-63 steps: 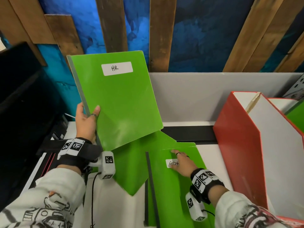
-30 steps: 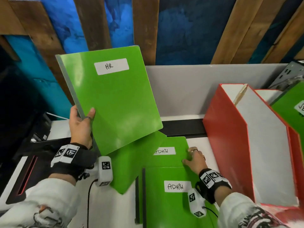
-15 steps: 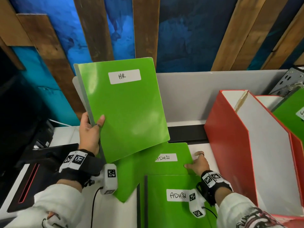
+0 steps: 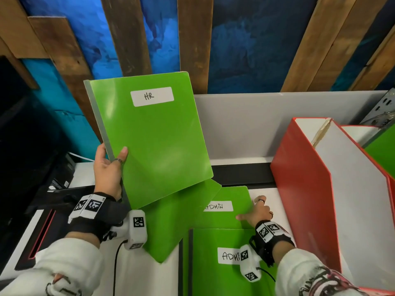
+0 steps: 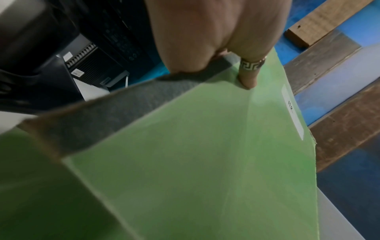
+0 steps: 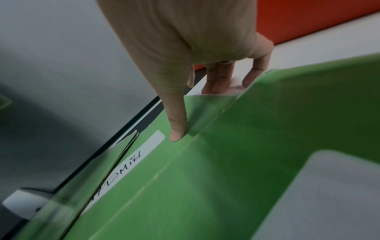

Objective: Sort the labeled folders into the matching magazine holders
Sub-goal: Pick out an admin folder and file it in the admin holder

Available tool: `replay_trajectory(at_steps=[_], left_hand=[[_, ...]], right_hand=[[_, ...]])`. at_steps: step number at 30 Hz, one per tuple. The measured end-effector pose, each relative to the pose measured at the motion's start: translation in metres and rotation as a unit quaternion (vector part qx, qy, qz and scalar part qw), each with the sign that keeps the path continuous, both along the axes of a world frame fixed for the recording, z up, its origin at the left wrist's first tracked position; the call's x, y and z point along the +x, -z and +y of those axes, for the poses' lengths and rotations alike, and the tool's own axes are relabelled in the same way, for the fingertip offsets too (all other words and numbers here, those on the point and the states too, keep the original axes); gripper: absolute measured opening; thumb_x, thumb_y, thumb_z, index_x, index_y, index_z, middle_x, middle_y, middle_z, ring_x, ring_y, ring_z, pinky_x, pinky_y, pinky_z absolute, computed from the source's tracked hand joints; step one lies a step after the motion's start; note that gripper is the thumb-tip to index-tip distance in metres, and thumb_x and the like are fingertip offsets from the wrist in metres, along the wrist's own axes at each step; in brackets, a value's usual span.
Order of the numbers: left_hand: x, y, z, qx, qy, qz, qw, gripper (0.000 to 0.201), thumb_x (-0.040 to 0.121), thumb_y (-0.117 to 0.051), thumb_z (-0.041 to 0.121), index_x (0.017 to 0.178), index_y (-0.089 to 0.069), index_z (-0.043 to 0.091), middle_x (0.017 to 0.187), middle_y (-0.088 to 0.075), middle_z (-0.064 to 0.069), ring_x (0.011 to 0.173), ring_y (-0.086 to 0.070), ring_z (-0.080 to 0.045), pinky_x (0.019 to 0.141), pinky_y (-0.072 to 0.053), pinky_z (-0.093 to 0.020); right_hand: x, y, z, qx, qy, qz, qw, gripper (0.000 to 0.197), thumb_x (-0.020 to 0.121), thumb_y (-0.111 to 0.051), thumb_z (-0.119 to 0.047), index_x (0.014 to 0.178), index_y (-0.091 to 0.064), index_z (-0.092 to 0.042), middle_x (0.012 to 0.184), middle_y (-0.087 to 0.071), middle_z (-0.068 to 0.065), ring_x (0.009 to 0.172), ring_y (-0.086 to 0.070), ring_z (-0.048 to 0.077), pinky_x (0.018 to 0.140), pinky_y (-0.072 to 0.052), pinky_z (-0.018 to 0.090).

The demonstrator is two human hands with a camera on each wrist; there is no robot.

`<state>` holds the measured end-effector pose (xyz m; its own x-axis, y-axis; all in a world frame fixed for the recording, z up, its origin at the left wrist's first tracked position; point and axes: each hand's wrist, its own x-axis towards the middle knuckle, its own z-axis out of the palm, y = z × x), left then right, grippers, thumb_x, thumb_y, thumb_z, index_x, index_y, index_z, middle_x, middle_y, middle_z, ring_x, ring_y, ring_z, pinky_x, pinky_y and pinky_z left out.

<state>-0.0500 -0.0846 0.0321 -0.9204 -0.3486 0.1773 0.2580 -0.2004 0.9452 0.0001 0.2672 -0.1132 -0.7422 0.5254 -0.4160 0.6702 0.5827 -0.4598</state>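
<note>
My left hand (image 4: pixel 109 167) holds a green folder labeled HR (image 4: pixel 158 142) upright above the table, thumb on its front cover and fingers behind the grey spine (image 5: pixel 144 100). On the table lie two green folders labeled ADMIN, one farther (image 4: pixel 230 218) and one nearer (image 4: pixel 213 263). My right hand (image 4: pixel 255 211) pinches the farther one's right edge, thumb (image 6: pixel 176 129) on the cover and fingers (image 6: pixel 218 81) down over the edge. A red magazine holder (image 4: pixel 299 178) stands just right of that hand.
Under the HR folder lies another green folder (image 4: pixel 171 227), its label hidden. A second holder (image 4: pixel 382 150) with a green folder in it stands behind the red one. A grey partition (image 4: pixel 245 124) backs the white table (image 4: pixel 141 274). Dark equipment (image 4: pixel 32 167) fills the left.
My right hand left the near ADMIN folder, which now lies closer to me, and took the right edge of the farther ADMIN folder. My left hand still holds the HR folder up.
</note>
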Motion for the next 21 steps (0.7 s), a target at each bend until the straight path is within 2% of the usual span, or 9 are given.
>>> replay_trajectory(at_steps=[3,5,8,10,12,15,17,19,21], left_hand=[[0.000,-0.001,-0.005,-0.005,-0.006,0.003,1.000,0.024,0.092,-0.052,0.001,0.101,-0.053,0.024,0.092,-0.064,-0.003,0.067,-0.067,-0.005,0.064,-0.058,-0.023],[0.001,-0.001,-0.007,-0.013,-0.013,0.005,1.000,0.025,0.091,-0.053,0.002,0.099,-0.053,0.026,0.091,-0.063,-0.001,0.067,-0.066,-0.004,0.064,-0.058,-0.022],[0.002,-0.001,-0.009,-0.022,-0.021,0.002,1.000,0.026,0.091,-0.054,0.003,0.096,-0.054,0.028,0.088,-0.063,0.001,0.066,-0.065,-0.003,0.063,-0.057,-0.021],[0.003,-0.001,-0.009,-0.025,-0.023,0.002,0.999,0.026,0.091,-0.054,0.003,0.096,-0.054,0.028,0.088,-0.063,0.001,0.066,-0.065,-0.002,0.063,-0.057,-0.020],[0.003,-0.001,-0.010,-0.022,-0.022,0.001,1.000,0.026,0.091,-0.054,0.002,0.096,-0.054,0.028,0.089,-0.064,0.001,0.067,-0.066,-0.002,0.063,-0.057,-0.021],[0.002,-0.001,-0.010,-0.019,-0.023,-0.001,1.000,0.026,0.090,-0.055,0.002,0.095,-0.056,0.027,0.084,-0.067,0.006,0.067,-0.066,-0.004,0.064,-0.058,-0.022],[0.002,-0.003,-0.010,-0.016,-0.020,-0.001,1.000,0.026,0.090,-0.054,0.002,0.095,-0.056,0.027,0.087,-0.066,0.004,0.068,-0.066,-0.003,0.064,-0.058,-0.021],[0.002,-0.004,-0.011,-0.014,-0.016,-0.001,1.000,0.026,0.090,-0.054,0.001,0.096,-0.055,0.027,0.091,-0.065,0.001,0.068,-0.067,-0.003,0.064,-0.058,-0.021],[0.002,-0.005,-0.014,-0.015,-0.016,-0.003,1.000,0.026,0.090,-0.054,0.001,0.095,-0.055,0.027,0.090,-0.065,0.000,0.067,-0.067,-0.003,0.064,-0.058,-0.021]], right_hand=[[-0.003,-0.002,0.002,-0.025,0.002,0.048,0.999,0.074,0.059,-0.087,-0.015,0.102,-0.027,-0.023,0.117,-0.055,0.014,0.119,-0.042,0.036,0.096,-0.040,0.049],[-0.004,-0.003,0.001,-0.043,-0.002,0.069,0.997,0.073,0.060,-0.084,-0.010,0.101,-0.026,-0.027,0.111,-0.056,0.012,0.117,-0.041,0.034,0.095,-0.040,0.051],[-0.008,-0.005,0.003,-0.091,0.007,0.133,0.987,0.068,0.062,-0.080,0.001,0.101,-0.030,-0.023,0.104,-0.061,0.013,0.109,-0.052,0.032,0.085,-0.044,0.040],[-0.010,-0.009,0.006,-0.166,0.025,0.182,0.969,0.063,0.066,-0.075,0.009,0.101,-0.031,-0.021,0.095,-0.064,0.018,0.091,-0.063,0.032,0.073,-0.048,0.036],[-0.012,-0.014,0.010,-0.229,0.046,0.207,0.950,0.061,0.071,-0.071,0.012,0.105,-0.032,-0.021,0.087,-0.059,0.017,0.073,-0.060,0.027,0.068,-0.051,0.039],[-0.012,-0.023,0.010,-0.306,0.017,0.210,0.928,0.061,0.078,-0.061,0.018,0.114,-0.032,-0.022,0.081,-0.059,0.007,0.069,-0.059,0.019,0.058,-0.050,0.028],[-0.012,-0.027,0.011,-0.293,-0.009,0.211,0.933,0.059,0.080,-0.058,0.017,0.109,-0.038,-0.030,0.076,-0.061,0.007,0.069,-0.060,0.023,0.060,-0.051,0.031],[-0.013,-0.032,0.015,-0.252,0.017,0.244,0.936,0.056,0.081,-0.058,0.014,0.096,-0.040,-0.037,0.073,-0.060,0.007,0.064,-0.057,0.025,0.062,-0.047,0.035],[-0.013,-0.042,0.020,-0.207,0.056,0.301,0.929,0.053,0.083,-0.055,0.014,0.091,-0.039,-0.036,0.069,-0.058,0.003,0.060,-0.053,0.021,0.060,-0.043,0.032]])
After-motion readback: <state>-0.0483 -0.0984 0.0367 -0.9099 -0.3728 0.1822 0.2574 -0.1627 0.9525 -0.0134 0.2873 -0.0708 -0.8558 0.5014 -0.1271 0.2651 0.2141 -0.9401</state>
